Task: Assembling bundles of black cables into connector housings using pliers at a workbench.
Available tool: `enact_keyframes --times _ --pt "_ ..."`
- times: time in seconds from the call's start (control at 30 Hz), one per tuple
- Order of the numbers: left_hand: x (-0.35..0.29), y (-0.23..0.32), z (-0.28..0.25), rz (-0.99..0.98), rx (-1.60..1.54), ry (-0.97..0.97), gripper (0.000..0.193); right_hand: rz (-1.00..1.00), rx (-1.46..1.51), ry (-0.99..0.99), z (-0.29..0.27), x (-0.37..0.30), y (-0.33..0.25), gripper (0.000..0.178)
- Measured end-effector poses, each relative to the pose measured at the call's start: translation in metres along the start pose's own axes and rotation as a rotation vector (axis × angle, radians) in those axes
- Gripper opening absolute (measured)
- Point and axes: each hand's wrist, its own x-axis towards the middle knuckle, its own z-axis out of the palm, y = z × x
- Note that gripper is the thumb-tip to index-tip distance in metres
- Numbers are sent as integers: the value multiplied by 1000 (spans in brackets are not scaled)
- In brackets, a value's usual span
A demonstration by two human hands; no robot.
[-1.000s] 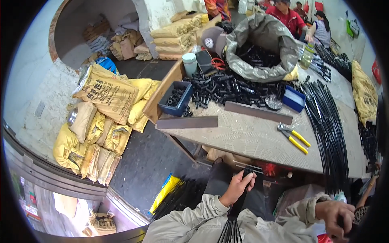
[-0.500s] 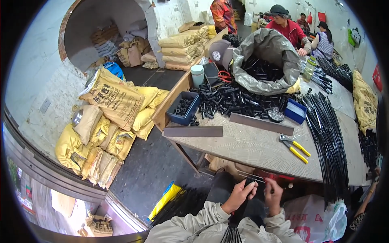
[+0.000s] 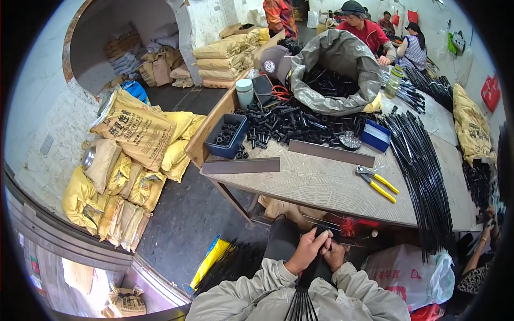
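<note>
Hands [image 3: 306, 253] [image 3: 335, 256] closer together, contact indistinct

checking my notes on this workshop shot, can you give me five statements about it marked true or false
1. The left hand holds a bundle of black rods. True.
2. The right hand lies on the table. False: it is close beside the left hand, off the tabletop.
3. The gray sack is open, with black parts inside. True.
4. The pliers have red handles. False: the handles are yellow.
5. The pale lidded cup stands to the left of the gray sack. True.
</note>
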Motion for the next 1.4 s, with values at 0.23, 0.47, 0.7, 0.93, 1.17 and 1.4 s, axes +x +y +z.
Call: enact_keyframes --times 0.23,0.47,0.7,0.93,1.17,1.4 --pt "-3 -1 1 -2 2 41 17 61 310 115 -24 9 -27 12" --pt "2 7 -1 -16 -5 64 16 109 1305 277 -118 99 -140 29" --pt "6 6 -2 -21 17 97 18 -545 1571 -590 -145 106 -153 24" --pt "0 6 0 -39 1 81 18 -19 1537 -781 -142 36 -147 27" --pt "0 4 0 -36 25 86 18 25 1300 -860 -138 40 -167 28" --pt "-1 10 -10 -14 -25 110 18 -193 496 -469 -160 123 -213 24"
